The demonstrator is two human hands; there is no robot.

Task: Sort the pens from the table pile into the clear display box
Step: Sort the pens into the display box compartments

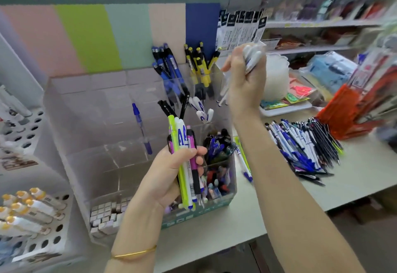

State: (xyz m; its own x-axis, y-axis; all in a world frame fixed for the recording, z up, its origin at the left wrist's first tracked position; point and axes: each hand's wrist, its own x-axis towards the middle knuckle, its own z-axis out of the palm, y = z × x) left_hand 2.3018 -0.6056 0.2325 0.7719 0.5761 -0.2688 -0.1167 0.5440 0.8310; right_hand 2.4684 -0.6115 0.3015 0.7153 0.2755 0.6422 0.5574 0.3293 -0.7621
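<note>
Above the clear display box [133, 165], the right hand [245, 79] grips white pens [253, 57]; lower, the left hand [171, 174] clutches a mixed pen bundle [184, 154], the table pile [305, 146] lying to its right.

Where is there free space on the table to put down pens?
Bare table lies between the pen pile and the near edge, and in front of the display box. Behind the pile it is crowded with a white tray and orange packets.
</note>
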